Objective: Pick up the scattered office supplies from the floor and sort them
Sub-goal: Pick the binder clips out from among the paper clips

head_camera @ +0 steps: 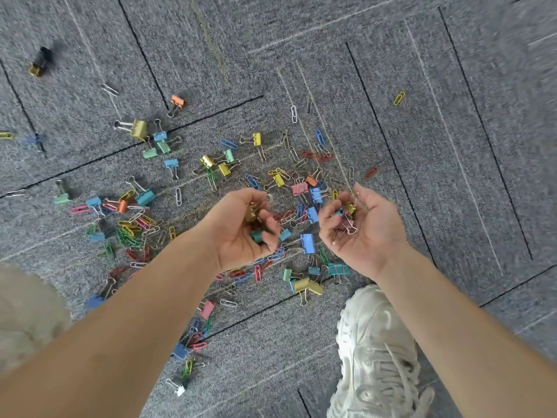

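Note:
Several coloured binder clips and paper clips lie scattered over the grey carpet [422, 146]. My left hand [244, 233], palm up, curls its fingers round a gold binder clip [250, 213] and a teal binder clip [256, 235]. My right hand [366, 233], also palm up, cups a small heap of paper clips and small binder clips [346, 220]. Both hands hover above the middle of the spill. A large gold binder clip [138, 129] lies at the upper left of the pile, and a blue binder clip [308, 243] lies between my wrists.
A white sneaker [376, 351] stands on the carpet at the lower right. A beige knee [27, 315] shows at the lower left. A black and gold clip [40, 62] lies apart at the far upper left, and a yellow paper clip [399, 98] at the upper right.

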The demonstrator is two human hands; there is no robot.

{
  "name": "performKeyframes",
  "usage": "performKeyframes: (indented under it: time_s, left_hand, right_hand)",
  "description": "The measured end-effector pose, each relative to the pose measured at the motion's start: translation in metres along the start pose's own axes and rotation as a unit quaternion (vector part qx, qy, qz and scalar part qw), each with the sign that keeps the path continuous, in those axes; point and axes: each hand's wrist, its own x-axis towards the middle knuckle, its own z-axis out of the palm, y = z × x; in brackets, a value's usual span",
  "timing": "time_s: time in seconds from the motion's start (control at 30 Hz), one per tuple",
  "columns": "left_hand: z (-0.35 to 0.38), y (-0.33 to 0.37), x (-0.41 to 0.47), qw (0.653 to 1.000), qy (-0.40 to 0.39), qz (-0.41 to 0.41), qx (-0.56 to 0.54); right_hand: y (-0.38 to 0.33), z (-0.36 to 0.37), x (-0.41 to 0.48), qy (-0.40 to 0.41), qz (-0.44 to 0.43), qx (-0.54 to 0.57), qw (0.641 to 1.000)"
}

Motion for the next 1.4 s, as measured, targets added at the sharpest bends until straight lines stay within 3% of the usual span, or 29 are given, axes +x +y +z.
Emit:
performKeyframes:
  time_s: [0.13,0.23,0.33,0.6,0.67,0.73,0.8,0.93,1.1,1.27,1.4]
  left_hand:
    - [0.002,0.000,0.005,0.999,0.032,0.031,0.005]
    - [0.003,0.000,0.006,0.998,0.042,0.042,0.000]
    - [0.006,0.000,0.006,0.998,0.045,0.049,-0.004]
    - [0.007,-0.001,-0.002,0.999,-0.009,0.033,-0.001]
    - [0.010,-0.002,-0.003,0.999,-0.016,0.029,-0.023]
    - [0.012,-0.002,-0.004,0.999,-0.018,0.033,-0.030]
    - [0.014,-0.002,-0.003,0.999,-0.013,0.043,-0.025]
    - [0.016,0.001,-0.002,0.997,-0.005,0.074,-0.014]
    - [0.022,0.010,-0.005,0.979,0.042,0.161,0.118]
    - [0.023,0.019,-0.006,0.972,0.011,0.176,0.157]
    - [0.025,0.017,-0.002,0.968,0.056,0.169,0.177]
  right_hand:
    - [-0.004,0.002,0.000,0.018,-0.012,0.022,1.000]
    - [-0.001,0.002,-0.006,-0.020,-0.027,0.063,0.997]
    - [0.006,-0.007,-0.014,-0.052,-0.015,0.028,0.998]
    - [0.008,-0.012,-0.017,-0.059,0.009,0.062,0.996]
    - [0.001,-0.007,-0.013,-0.038,-0.014,0.027,0.999]
    - [-0.007,0.002,-0.008,0.001,-0.050,-0.080,0.996]
    - [-0.014,0.009,-0.001,0.061,-0.105,-0.234,0.965]
    - [-0.018,0.012,0.019,0.160,-0.223,-0.487,0.829]
    - [-0.004,0.002,0.031,0.140,-0.268,-0.602,0.739]
    - [0.000,-0.006,0.029,0.103,-0.305,-0.615,0.720]
    - [0.002,-0.013,0.033,0.118,-0.337,-0.723,0.591]
